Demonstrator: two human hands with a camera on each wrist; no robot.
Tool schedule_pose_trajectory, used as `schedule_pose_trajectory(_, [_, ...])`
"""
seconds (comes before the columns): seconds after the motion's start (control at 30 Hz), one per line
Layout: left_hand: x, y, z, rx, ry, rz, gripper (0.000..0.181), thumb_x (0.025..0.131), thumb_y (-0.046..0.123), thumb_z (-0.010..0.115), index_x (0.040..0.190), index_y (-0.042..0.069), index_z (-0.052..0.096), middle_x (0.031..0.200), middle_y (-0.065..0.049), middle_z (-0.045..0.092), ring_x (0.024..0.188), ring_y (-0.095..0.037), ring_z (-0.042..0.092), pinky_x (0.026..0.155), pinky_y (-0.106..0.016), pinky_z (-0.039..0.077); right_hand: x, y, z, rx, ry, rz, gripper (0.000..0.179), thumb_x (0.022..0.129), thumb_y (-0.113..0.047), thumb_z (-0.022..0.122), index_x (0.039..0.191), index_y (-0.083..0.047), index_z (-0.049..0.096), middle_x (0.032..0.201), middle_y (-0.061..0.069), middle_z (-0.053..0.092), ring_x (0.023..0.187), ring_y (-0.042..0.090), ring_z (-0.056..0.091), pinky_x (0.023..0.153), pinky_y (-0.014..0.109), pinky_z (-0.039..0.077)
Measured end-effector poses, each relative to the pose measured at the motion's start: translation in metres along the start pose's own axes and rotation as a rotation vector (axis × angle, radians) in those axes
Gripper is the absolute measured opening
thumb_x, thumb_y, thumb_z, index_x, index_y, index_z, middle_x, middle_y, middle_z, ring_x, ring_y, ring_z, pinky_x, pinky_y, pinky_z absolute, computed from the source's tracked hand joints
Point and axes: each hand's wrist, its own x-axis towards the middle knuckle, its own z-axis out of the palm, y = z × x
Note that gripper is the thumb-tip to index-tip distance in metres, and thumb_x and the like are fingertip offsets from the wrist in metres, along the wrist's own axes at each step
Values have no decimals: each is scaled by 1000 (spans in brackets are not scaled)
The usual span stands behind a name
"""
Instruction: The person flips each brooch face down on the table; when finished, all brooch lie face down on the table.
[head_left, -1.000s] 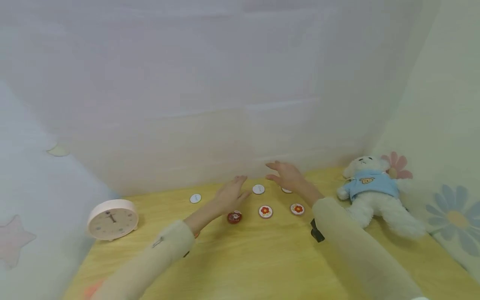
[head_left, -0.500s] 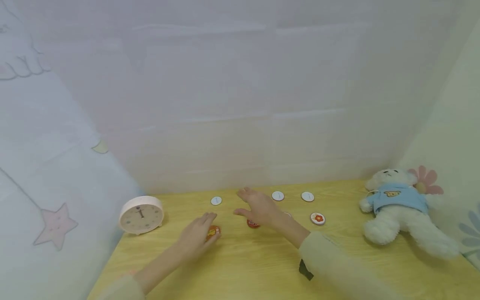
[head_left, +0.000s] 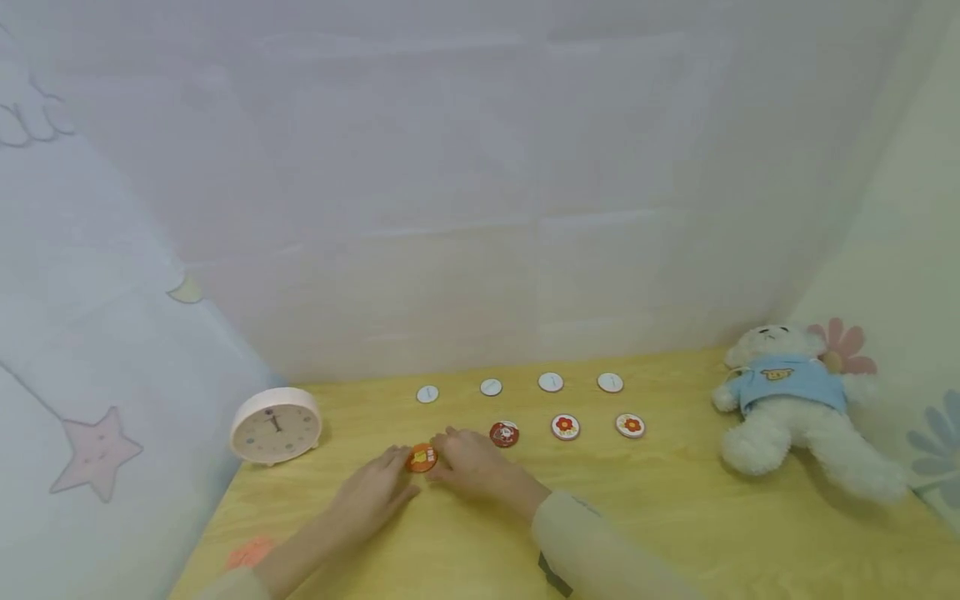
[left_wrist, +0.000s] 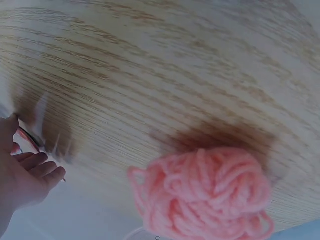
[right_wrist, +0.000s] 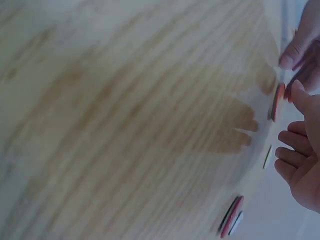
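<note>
A round orange disc (head_left: 422,457) with a yellow picture lies on the table between my two hands. From the left, the fingertips of my left hand (head_left: 369,498) are at its rim, thumb apart. My right hand (head_left: 478,468) meets the opposite side with its thumb and fingertips. Up close, the right wrist view has the right hand (right_wrist: 305,150) with loosely bent fingers beside the disc's edge (right_wrist: 278,102). In the left wrist view, the left hand (left_wrist: 30,175) is by the disc's rim, partly hidden. A dark red disc (head_left: 504,433) lies just beyond the right hand.
Two flower discs (head_left: 566,427) continue the row rightward, with several white discs (head_left: 551,382) behind. A pink clock (head_left: 276,425) stands left, and a plush toy (head_left: 787,392) in blue leans at right. Pink yarn (left_wrist: 210,195) lies near the left forearm. A wall cloth (head_left: 450,292) closes the back.
Both hands have come back from the far discs. The left reached the orange disc first; the right then moved left and nearer to its other side, uncovering the discs behind.
</note>
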Motion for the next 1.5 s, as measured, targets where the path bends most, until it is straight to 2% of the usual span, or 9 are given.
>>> schedule_pose_trajectory(0.17, [4, 1, 2, -16, 27, 31, 53, 93, 25, 67, 133, -7, 51, 130, -27, 56, 119, -41, 55, 95, -52, 48, -1, 1, 4, -7, -11, -18, 44, 89, -39, 71, 123, -12, 65, 129, 7, 62, 124, 28, 55, 97, 38, 49])
schedule_pose_trajectory(0.4, [9, -8, 5, -56, 69, 5, 58, 90, 27, 71, 134, -6, 52, 136, -24, 52, 125, -42, 50, 98, -54, 45, 3, 7, 4, -26, -1, 13, 54, 92, -38, 67, 133, -4, 58, 139, 11, 55, 128, 29, 51, 105, 38, 42])
schedule_pose_trajectory(0.63, [14, -16, 8, -38, 42, 23, 54, 93, 32, 67, 132, -2, 56, 135, -21, 54, 123, -40, 53, 93, -53, 48, 5, 12, 14, -17, -11, 11, 48, 94, -40, 63, 129, -6, 61, 135, 10, 58, 127, 29, 51, 105, 39, 42])
schedule_pose_trajectory(0.87, [12, -17, 8, -63, 56, 33, 54, 91, 28, 71, 131, -5, 56, 135, -24, 54, 123, -40, 53, 94, -53, 48, 4, 12, 17, -19, 1, -7, 49, 95, -41, 61, 129, -6, 62, 136, 10, 57, 126, 28, 53, 105, 38, 43])
schedule_pose_trajectory(1.07, [10, -21, 12, -91, 68, 16, 51, 91, 28, 70, 128, -6, 58, 134, -25, 54, 123, -40, 53, 94, -52, 48, 5, 11, 22, -12, 26, -6, 49, 94, -43, 62, 130, -9, 62, 132, 7, 61, 121, 27, 57, 101, 37, 46])
schedule_pose_trajectory(1.3, [11, -25, 16, -50, 92, 33, 45, 95, 29, 64, 128, -3, 60, 134, -21, 55, 123, -37, 54, 94, -51, 49, 10, 10, 26, -126, 41, -8, 52, 94, -52, 57, 128, -13, 65, 128, 4, 64, 115, 26, 61, 95, 36, 50])
schedule_pose_trajectory(1.5, [14, -27, 19, -13, 119, 44, 39, 99, 30, 59, 125, 1, 63, 130, -18, 59, 118, -34, 58, 91, -49, 51, 10, 11, 25, -73, 65, 9, 50, 94, -52, 57, 122, -13, 69, 114, 4, 69, 95, 21, 66, 83, 33, 52])
